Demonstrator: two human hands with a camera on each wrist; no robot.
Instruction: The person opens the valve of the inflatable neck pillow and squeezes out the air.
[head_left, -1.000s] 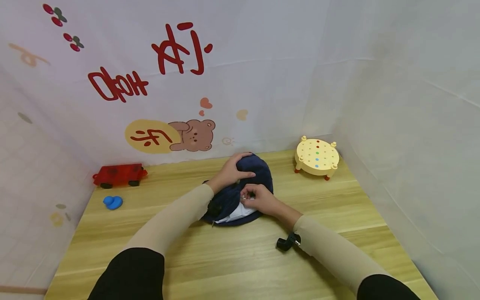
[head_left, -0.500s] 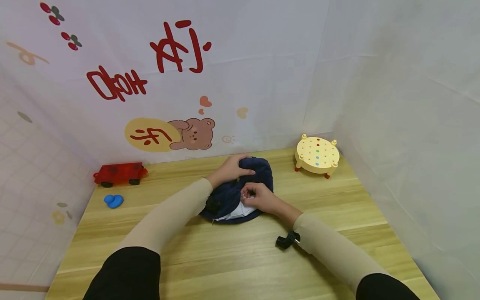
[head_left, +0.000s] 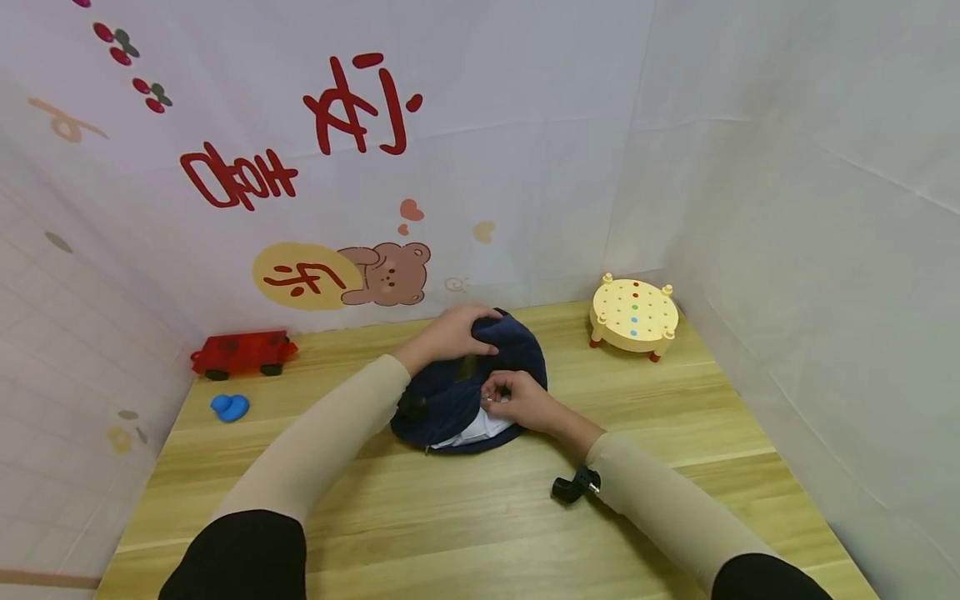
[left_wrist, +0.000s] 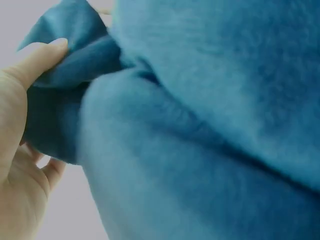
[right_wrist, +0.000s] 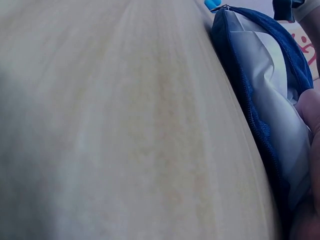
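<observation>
A navy blue plush zippered pouch (head_left: 517,343) lies on the table between both hands, its near side unzipped and its white lining (right_wrist: 267,67) showing. The left hand (head_left: 452,332) grips the pouch's far edge; in the left wrist view that hand (left_wrist: 22,95) has its thumb on top of the folded cloth and its fingers beneath. At the opening, the right hand (head_left: 525,402) pinches a small shiny piece, which looks like the zipper pull (head_left: 487,399), with thumb and curled fingers. Only part of the right hand (right_wrist: 311,120) appears in the right wrist view.
A red toy wagon (head_left: 243,355) and a blue toy duck (head_left: 230,407) stand at the table's left. Back right is a yellow round pegboard (head_left: 634,310) on short legs. Printed white cloth (head_left: 540,192) walls the table (head_left: 450,525) in. A black device (head_left: 573,485) sits by the right wrist.
The left hand and forearm have shifted slightly left, and the pouch's left side has spread outward with them. The right hand keeps its pinch in nearly the same place.
</observation>
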